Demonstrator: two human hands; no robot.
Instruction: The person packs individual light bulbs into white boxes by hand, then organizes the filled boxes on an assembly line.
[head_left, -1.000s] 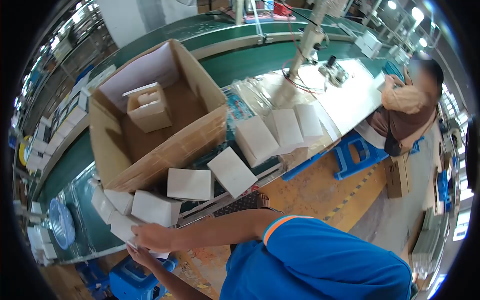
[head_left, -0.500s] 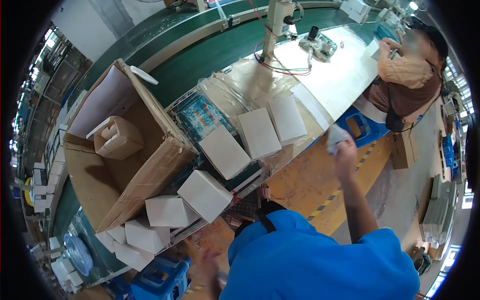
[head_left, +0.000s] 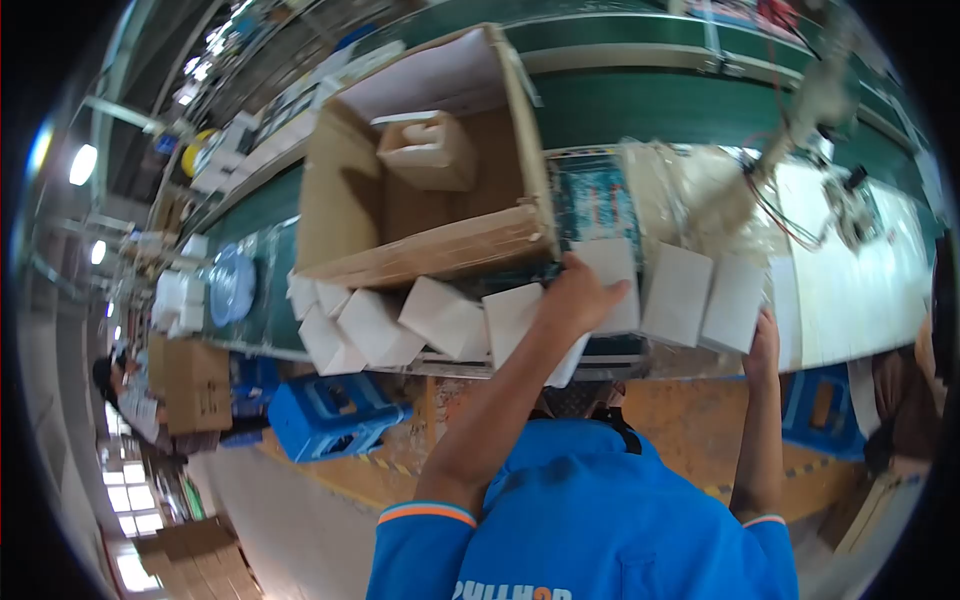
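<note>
My left hand (head_left: 580, 298) rests against a white box (head_left: 608, 262) at the table's front edge, its thumb and a finger apart over the box. A second white box (head_left: 515, 312) stands just left of it, partly behind my forearm. At the right end of the row, my right hand (head_left: 763, 345) touches the side of another white box (head_left: 733, 300). Most of its fingers are hidden, so its grip is unclear. Between the hands stands one more white box (head_left: 676, 293).
A large open carton (head_left: 420, 250) holds a small carton (head_left: 428, 155). More white boxes (head_left: 380, 328) line the front edge to the left. A blue basket (head_left: 232, 285) stands farther left. Blue stools (head_left: 335, 410) are below the table. A co-worker sits at far right.
The view has swung left. My left hand has come up from low beside my body to the boxes. My right hand, which held something pale over the floor, is now at the rightmost box.
</note>
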